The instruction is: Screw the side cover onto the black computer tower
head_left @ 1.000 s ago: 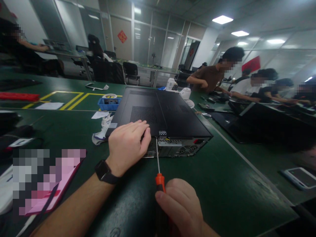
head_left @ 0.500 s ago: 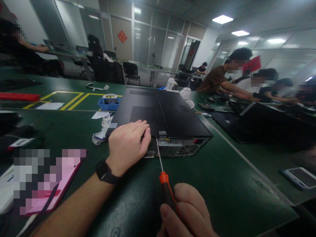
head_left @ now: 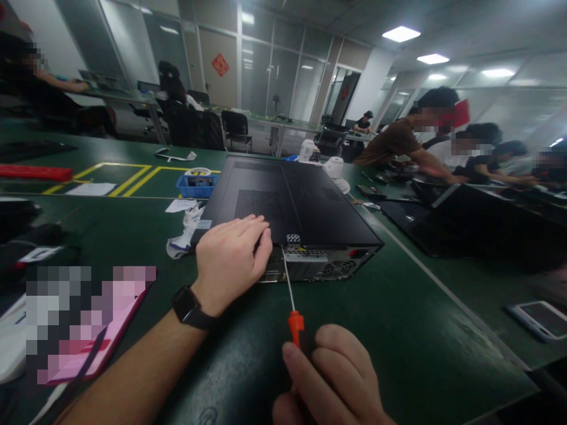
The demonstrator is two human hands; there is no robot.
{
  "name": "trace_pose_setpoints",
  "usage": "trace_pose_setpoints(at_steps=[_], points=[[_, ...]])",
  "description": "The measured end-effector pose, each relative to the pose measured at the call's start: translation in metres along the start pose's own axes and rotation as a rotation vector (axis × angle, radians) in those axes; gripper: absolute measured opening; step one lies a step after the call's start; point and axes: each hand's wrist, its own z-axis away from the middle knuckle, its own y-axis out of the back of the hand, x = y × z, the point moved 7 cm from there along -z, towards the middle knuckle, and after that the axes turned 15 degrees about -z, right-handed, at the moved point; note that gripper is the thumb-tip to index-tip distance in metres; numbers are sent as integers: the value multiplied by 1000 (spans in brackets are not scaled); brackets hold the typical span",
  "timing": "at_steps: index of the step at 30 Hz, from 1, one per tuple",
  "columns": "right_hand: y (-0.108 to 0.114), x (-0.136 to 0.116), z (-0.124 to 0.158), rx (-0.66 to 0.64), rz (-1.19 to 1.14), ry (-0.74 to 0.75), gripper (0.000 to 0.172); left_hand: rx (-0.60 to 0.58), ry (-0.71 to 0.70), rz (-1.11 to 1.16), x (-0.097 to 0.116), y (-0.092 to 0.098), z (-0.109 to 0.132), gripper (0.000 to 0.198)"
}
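Observation:
A black desktop computer case [head_left: 305,200] lies flat on the green table, its rear panel with a fan grille facing me. My left hand [head_left: 234,257], wearing a black watch, rests on the near top edge of the case, with its fingers lying together over the lid. In my right hand [head_left: 341,372] is an orange-handled screwdriver [head_left: 290,289], gripped between thumb and fingers. Its thin shaft points up and away, the tip meeting the rear edge just under the lid. The tip is too small to tell whether it sits in a screw.
Left of the case are a blue bin [head_left: 197,186] and a crumpled white glove [head_left: 185,236]. A pink folder [head_left: 126,307] lies nearer. At right are a phone [head_left: 544,320] and black panels [head_left: 487,224]. Several people work around the tables behind.
My right hand has shifted its hold on the screwdriver, the thumb now higher on the handle. The orange handle has turned. My left hand and the case stay put.

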Motion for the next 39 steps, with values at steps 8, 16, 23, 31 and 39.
trace_pose_setpoints(at_steps=[8,16,23,31,39], points=[[-1,5,-2,-75,-57,-19,24,-2,5,9,-1,-1,1,24],[3,5,-2,100,-24,-72,28,-19,10,3,-1,-2,1,25],[7,0,-1,203,17,-68,28,-14,3,12,-1,-2,1,25],[5,3,11,220,-43,-97,21,-19,4,25,-1,-2,0,25],[-7,8,34,368,-191,-235,25,-12,4,28,-2,-4,2,24]])
